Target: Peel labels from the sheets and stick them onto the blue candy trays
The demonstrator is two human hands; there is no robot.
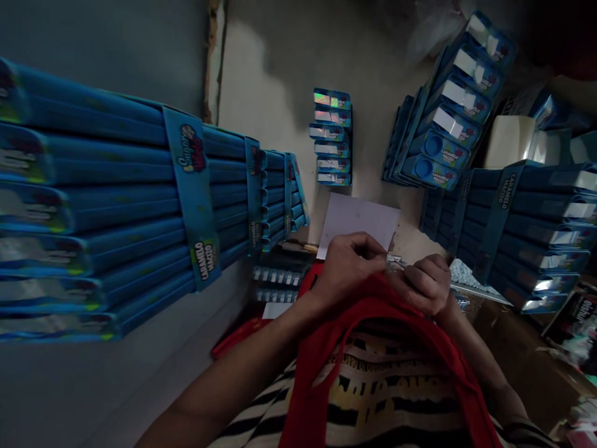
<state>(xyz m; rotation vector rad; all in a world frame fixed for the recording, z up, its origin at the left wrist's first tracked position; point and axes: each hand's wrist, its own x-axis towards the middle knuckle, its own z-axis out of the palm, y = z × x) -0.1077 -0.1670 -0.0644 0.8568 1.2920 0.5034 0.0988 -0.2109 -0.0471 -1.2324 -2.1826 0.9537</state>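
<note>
Close to my chest, my left hand (347,267) and my right hand (422,284) are both closed, fingertips pinching a small shiny silvery strip (395,261) stretched between them. Fingers cover most of it, so its exact kind does not show. Just beyond my left hand a white sheet (360,219) lies on the pale surface. Past that sheet stands a short row of blue candy boxes (333,149) with shiny labels on their ends.
Tall stacks of blue boxes (135,193) rise on the left. More blue box stacks (441,130) and banded boxes (508,224) stand at the right, beside a cream container (507,142). Small pale pieces (471,278) fill a tray near my right wrist. A cardboard box (517,354) sits lower right.
</note>
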